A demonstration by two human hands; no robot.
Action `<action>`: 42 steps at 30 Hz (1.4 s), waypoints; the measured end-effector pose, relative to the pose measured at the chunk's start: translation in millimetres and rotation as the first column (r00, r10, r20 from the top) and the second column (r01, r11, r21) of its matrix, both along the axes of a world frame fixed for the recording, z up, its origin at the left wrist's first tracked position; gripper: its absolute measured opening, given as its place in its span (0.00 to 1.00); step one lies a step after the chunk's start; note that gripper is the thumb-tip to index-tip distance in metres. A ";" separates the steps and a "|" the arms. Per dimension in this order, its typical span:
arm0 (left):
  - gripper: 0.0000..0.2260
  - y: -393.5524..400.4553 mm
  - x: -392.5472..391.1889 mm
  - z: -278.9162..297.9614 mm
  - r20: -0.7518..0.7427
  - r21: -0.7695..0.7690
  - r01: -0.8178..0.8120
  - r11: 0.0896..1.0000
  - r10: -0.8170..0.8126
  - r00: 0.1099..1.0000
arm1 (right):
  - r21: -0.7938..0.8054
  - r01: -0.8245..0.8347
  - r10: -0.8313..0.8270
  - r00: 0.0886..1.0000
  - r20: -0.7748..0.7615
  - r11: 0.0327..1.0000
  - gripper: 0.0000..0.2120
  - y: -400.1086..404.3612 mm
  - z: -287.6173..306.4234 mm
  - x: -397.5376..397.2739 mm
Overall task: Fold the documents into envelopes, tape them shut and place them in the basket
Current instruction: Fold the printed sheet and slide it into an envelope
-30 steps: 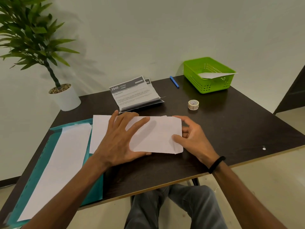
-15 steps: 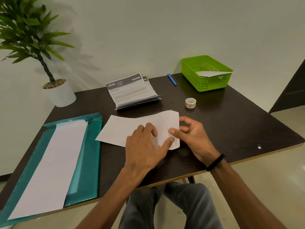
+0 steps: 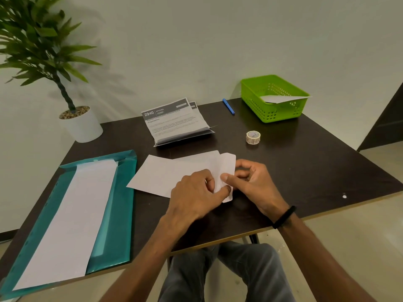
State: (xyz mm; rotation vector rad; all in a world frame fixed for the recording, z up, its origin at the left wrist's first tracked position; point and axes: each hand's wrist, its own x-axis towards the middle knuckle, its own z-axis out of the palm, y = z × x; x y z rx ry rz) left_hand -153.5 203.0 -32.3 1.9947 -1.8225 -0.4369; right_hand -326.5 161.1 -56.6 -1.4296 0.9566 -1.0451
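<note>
1. My hands meet at the right end of the white envelope (image 3: 174, 173), which lies on the table (image 3: 305, 171) w/ its long axis running left-right, just on my side of the printed documents (image 3: 174, 120).
2. Left hand (image 3: 196, 192) curled, thumb and fingers pinching the envelope's right edge.
3. Right hand (image 3: 253, 182) pinches the folded flap (image 3: 227, 164) beside it.
4. Tape roll (image 3: 253, 137) sits beyond the flap, nearer my right hand; green basket (image 3: 272, 114) farther back.

**Envelope turned, flap end pinched**

The white envelope (image 3: 174, 174) has been swung away from the teal folder (image 3: 113, 205) and lies apart from it. The left hand (image 3: 192, 197), formerly spread flat on it, has been drawn back to its right end, where the flap is pinched against the right hand (image 3: 255, 184).
</note>
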 end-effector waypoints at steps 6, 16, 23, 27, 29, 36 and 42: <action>0.13 3.8 6.5 0.6 -0.017 0.024 0.003 1.000 -0.002 1.000 | -0.054 0.042 -0.048 0.993 -0.105 0.998 0.12 -1.4 -3.1 2.8; 0.16 14.3 -21.3 18.3 0.480 -0.157 0.209 0.965 -0.111 0.870 | -0.099 0.130 -0.145 0.974 -0.174 0.987 0.15 -3.4 -3.9 20.0; 0.17 23.0 -19.2 27.9 0.527 -0.188 0.219 0.958 -0.089 0.845 | 0.020 0.097 -0.087 0.954 -0.286 0.995 0.21 -9.9 5.4 21.6; 0.17 23.4 -20.1 31.6 0.528 -0.227 0.227 0.947 -0.076 0.846 | 0.059 0.116 -0.104 0.977 -0.184 0.991 0.22 -7.7 7.1 20.0; 0.16 23.9 -19.2 29.6 0.494 -0.250 0.236 0.939 -0.085 0.865 | 0.071 0.144 -0.134 0.983 -0.128 0.987 0.19 -6.3 7.4 18.8; 0.55 16.6 50.6 32.9 0.555 -0.109 0.373 0.921 -0.255 0.792 | 0.077 0.090 -0.077 0.985 -0.154 0.993 0.21 -8.5 0.8 8.1; 0.53 23.3 83.5 36.3 0.596 -0.070 0.369 0.927 -0.258 0.760 | 0.124 -0.027 0.044 0.990 -0.136 0.992 0.23 -13.6 8.7 1.0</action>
